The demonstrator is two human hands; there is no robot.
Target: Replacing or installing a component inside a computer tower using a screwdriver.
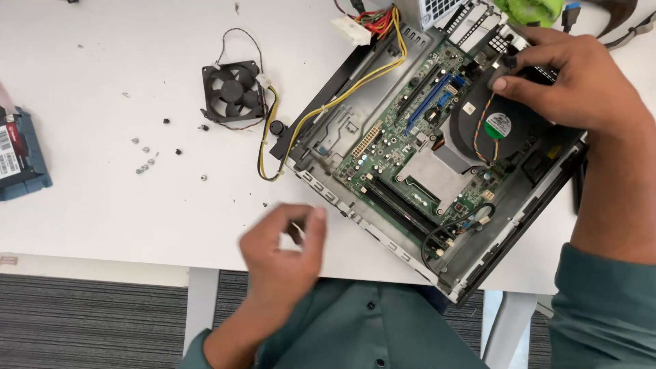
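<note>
I look down on a white counter [102, 212] with an opened small desktop computer case [437, 171] lying askew toward its right edge, green motherboard [396, 147] exposed.

My right hand [577, 85] rests over the black round cooler fan [488, 126] near the case's far corner. The grip is partly curled, thumb and fingertips pressing on the fan's black housing and the parts just beyond it; I cannot tell whether the fingers truly clasp anything or only steady it. The fan's thin coloured wires trail across its top.

My left hand [283, 249] hovers at the counter's near edge, just beside the case's near corner. It is motion-blurred. Thumb and forefinger are pinched together on something tiny and pale, perhaps a screw, though I cannot be sure.

To handle the cooler well, I judge it best to press evenly, keep the fingers clear of the fan wires, and lift straight rather than twist against the board.

Elsewhere: a loose square black case fan [232, 92] with its lead lies toward the far middle of the counter, small loose screws [145, 158] are scattered to its left, yellow cables [342, 92] loop out of the case, and a blue-framed drive [20, 154] sits at the left edge.
</note>
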